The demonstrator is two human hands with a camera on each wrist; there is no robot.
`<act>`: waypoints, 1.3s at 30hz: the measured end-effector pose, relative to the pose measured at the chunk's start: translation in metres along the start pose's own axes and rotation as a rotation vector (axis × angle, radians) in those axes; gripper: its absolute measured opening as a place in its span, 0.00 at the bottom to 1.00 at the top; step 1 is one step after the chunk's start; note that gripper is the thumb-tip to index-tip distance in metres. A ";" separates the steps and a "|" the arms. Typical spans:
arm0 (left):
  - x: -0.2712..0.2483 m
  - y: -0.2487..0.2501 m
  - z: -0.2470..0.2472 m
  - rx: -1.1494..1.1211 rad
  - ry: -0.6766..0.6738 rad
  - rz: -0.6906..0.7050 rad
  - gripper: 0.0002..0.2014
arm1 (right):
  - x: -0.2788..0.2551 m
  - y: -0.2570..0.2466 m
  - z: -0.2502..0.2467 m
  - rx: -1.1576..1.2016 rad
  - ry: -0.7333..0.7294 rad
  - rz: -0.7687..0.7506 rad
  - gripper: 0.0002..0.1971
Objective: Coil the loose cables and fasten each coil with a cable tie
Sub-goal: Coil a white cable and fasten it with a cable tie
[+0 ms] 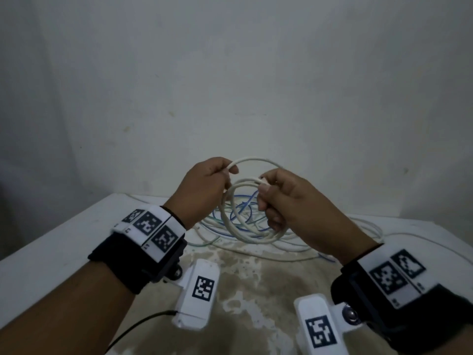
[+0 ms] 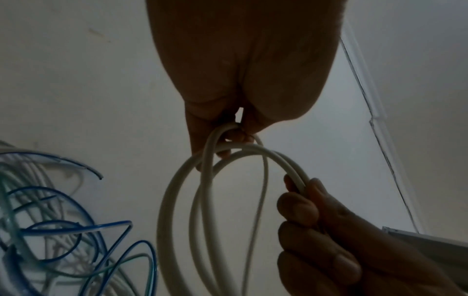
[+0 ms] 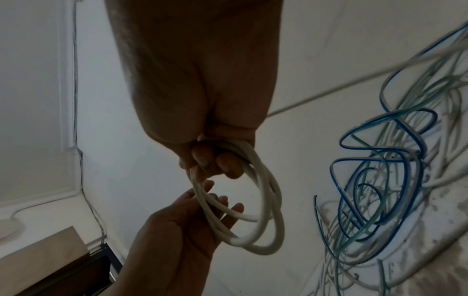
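Note:
A white cable coil [image 1: 239, 230] of a few loops hangs in the air above the table between both hands. My left hand [image 1: 229, 172] pinches the top strand of the loop between thumb and forefinger. My right hand [image 1: 265, 192] grips the bundled loops on their right side, fingers curled round them. In the left wrist view the left hand [image 2: 235, 136] holds the coil [image 2: 172, 200] at its top, and the right hand [image 2: 301, 208] clasps it lower right. The right wrist view shows the right hand [image 3: 215, 160] on the coil [image 3: 269, 202], with the left hand [image 3: 210, 208] below. No cable tie is visible.
A tangle of loose blue, green and white cables [image 1: 258, 234] lies on the white table [image 1: 64, 242] under the hands, also the tangle [image 3: 380, 180]. A brown stain [image 1: 256, 290] marks the near tabletop. A plain wall stands close behind. A black lead [image 1: 135, 326] runs at bottom left.

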State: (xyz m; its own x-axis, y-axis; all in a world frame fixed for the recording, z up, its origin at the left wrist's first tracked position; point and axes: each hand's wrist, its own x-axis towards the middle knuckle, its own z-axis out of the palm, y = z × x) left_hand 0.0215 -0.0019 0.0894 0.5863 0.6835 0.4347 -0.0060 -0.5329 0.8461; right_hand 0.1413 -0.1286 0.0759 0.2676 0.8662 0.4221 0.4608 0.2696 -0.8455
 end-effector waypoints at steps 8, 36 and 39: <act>-0.005 -0.004 -0.002 0.003 -0.157 0.057 0.13 | 0.006 0.001 -0.002 -0.180 0.056 -0.030 0.09; -0.019 0.000 0.010 -0.419 -0.281 -0.179 0.11 | 0.013 0.008 0.001 -0.660 0.201 -0.374 0.11; -0.018 0.001 0.010 -0.421 -0.287 -0.212 0.12 | 0.013 0.009 0.001 -0.665 0.327 -0.381 0.06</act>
State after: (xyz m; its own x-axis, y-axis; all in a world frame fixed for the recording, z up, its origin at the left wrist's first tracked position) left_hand 0.0191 -0.0200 0.0793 0.8067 0.5596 0.1900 -0.1529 -0.1129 0.9818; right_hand 0.1481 -0.1149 0.0732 0.1773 0.5725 0.8005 0.9458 0.1258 -0.2994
